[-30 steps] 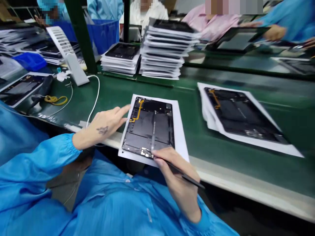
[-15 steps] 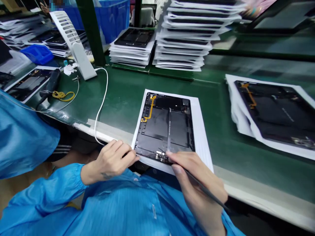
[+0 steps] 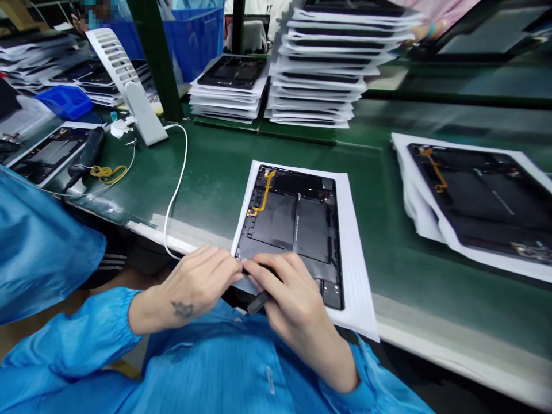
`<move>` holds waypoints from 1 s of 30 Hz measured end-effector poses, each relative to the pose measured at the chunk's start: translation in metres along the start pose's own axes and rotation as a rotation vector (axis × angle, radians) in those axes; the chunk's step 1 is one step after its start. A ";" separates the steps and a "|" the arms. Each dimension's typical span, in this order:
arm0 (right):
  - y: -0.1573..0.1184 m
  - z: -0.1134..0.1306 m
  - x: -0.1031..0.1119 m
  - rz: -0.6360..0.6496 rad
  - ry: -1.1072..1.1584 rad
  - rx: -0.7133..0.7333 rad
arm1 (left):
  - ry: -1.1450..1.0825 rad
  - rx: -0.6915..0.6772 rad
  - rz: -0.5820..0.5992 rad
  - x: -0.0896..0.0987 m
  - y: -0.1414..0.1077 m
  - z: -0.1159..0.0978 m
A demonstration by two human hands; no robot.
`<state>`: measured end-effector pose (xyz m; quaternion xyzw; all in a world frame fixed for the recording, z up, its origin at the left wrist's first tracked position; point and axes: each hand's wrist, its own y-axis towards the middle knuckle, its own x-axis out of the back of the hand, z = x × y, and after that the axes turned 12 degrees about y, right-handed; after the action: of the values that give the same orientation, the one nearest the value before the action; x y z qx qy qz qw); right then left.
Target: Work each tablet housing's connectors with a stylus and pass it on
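Note:
An opened tablet [image 3: 280,221], its dark inside showing with an orange flex cable [image 3: 266,195] along the left, lies on a white foam sheet [image 3: 356,259] in front of me. At its lower left corner my left hand [image 3: 200,282] is closed, fingertips pinched on the edge; the thumb is hidden. My right hand [image 3: 293,296] meets it there, fingertips nearly touching the left ones and covering the tablet's lower edge. In the right hand is a slim black tool that looks like tweezers [image 3: 259,302], its back end pointing toward me and its tip hidden.
Another opened tablet [image 3: 487,201] lies on foam at the right. Tall stacks of foam-wrapped tablets [image 3: 319,75] stand at the back. A white fan [image 3: 129,86] with a white cable [image 3: 183,167] is on the left, near a black-handled tool [image 3: 90,152]. A person's blue sleeve [image 3: 47,247] is at far left.
My right hand has moved left along the tablet's lower edge to the corner beside my left hand, turning the black tool. The left hand stays at the corner.

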<state>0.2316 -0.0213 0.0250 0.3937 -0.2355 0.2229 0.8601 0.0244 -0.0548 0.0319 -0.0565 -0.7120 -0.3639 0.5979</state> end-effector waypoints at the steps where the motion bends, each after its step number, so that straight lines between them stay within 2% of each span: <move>1: -0.001 -0.002 0.002 0.023 0.003 -0.011 | -0.073 0.028 0.038 0.003 0.003 0.000; 4: -0.006 -0.005 0.007 0.059 0.035 -0.048 | -0.311 0.128 0.155 0.011 0.013 0.001; 7: -0.005 -0.001 0.006 0.031 0.075 -0.081 | -0.546 0.267 0.242 0.014 0.023 0.002; 11: 0.002 0.004 -0.003 -0.054 0.033 -0.072 | -0.777 0.446 0.232 0.010 0.023 0.003; 14: 0.006 0.005 -0.008 -0.099 0.032 -0.078 | -0.699 0.486 0.068 0.006 0.015 0.002; 17: 0.006 0.002 -0.009 -0.113 0.087 -0.103 | -0.518 0.420 -0.123 0.002 0.007 -0.001; 19: 0.005 0.001 -0.009 -0.109 0.101 -0.107 | -0.460 0.381 -0.182 -0.001 0.005 -0.003; 23: 0.004 -0.001 -0.009 -0.107 0.102 -0.119 | -0.457 0.358 -0.214 -0.004 0.007 -0.006; 30: 0.007 0.001 -0.007 -0.121 0.076 -0.090 | -0.549 0.418 -0.130 -0.004 0.012 -0.007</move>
<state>0.2214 -0.0193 0.0257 0.3595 -0.1881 0.1749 0.8971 0.0373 -0.0481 0.0337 0.0165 -0.9074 -0.2189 0.3583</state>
